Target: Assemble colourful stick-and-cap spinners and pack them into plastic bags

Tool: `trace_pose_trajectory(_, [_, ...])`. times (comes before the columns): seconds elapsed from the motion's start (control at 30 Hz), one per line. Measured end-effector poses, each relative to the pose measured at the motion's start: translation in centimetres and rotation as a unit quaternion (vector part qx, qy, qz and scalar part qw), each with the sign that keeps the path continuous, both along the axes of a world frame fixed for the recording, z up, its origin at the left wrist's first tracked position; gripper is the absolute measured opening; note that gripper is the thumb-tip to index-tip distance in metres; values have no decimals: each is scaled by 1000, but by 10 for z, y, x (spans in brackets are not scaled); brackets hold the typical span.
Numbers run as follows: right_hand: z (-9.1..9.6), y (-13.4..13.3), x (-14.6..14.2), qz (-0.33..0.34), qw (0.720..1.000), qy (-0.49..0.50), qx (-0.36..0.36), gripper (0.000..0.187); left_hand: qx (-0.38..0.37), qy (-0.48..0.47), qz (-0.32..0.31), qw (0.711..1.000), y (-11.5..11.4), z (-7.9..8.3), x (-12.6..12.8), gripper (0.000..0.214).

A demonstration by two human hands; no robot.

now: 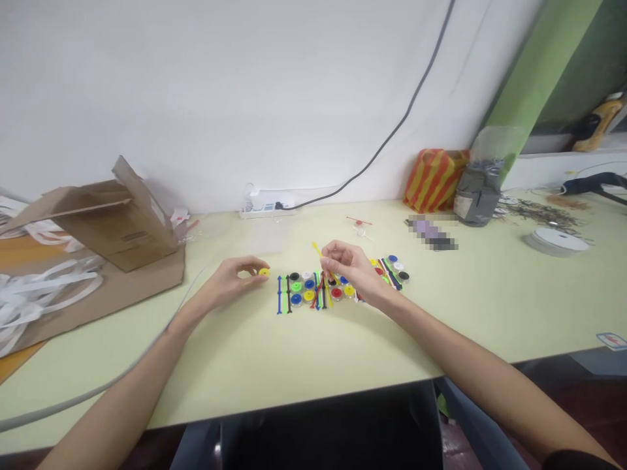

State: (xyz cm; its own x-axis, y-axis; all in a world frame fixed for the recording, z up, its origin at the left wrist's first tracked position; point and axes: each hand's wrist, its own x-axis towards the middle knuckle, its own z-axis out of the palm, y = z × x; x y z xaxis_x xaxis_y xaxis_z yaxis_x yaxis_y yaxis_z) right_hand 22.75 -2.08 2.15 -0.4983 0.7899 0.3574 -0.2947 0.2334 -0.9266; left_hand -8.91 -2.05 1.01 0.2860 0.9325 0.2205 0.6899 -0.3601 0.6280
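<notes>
L hand pinches yellow disc just left of colored disc rows; R hand, palm down, grips yellow stick over them.

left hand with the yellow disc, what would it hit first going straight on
Probably the yellow plastic stick pinched in the right hand: the left hand, holding a yellow plastic disc, points up and right, past the far end of the blue plastic stick. Depth is unclear here.

A pale green table bears colored plastic discs and sticks; a power strip; a striped bag.
</notes>
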Motion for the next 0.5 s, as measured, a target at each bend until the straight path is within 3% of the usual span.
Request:
trace_pose_trajectory(0.17, [0, -3, 1, -13, 1000, -16, 13, 34, 18, 63, -31, 997, -2, 3, 0, 35])
trace_pose_trajectory(0.5, [2, -4, 2, -20, 999, -30, 27, 35, -2, 61, -41, 997, 1, -6, -2, 36])
